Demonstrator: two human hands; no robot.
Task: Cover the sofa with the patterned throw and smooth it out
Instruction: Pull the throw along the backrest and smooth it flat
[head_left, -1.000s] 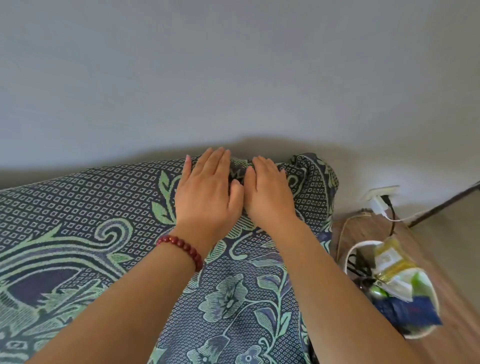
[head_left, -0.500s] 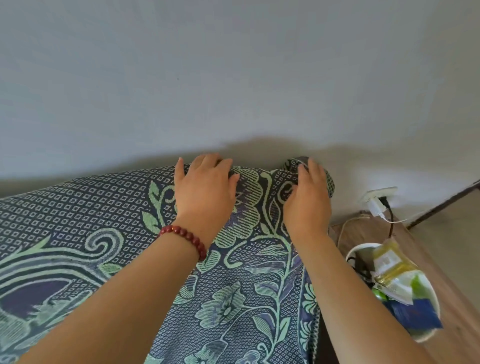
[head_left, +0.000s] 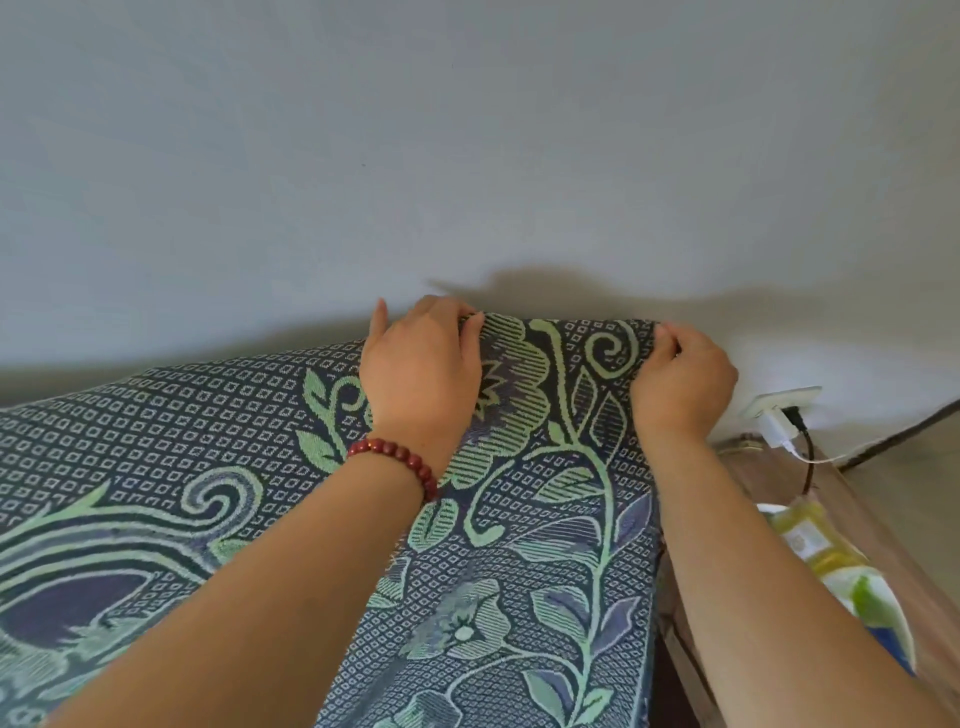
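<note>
L hand (head_left: 421, 374) & R hand (head_left: 683, 384), both grips tight round throw (head_left: 519, 519) top edge; yellow packet (head_left: 810, 540) label too blurry.

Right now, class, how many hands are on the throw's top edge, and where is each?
2. The left hand grips the top edge of the throw, further in along the sofa back; the right hand grips its right-end corner, nearest the wall socket.

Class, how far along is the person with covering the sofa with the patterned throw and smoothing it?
Done: the patterned throw is draped and lies mostly flat. In hand: the left hand and right hand grip its top edge near the right-hand corner. Left: likely tucking that edge and smoothing; the far end is out of view.
</note>
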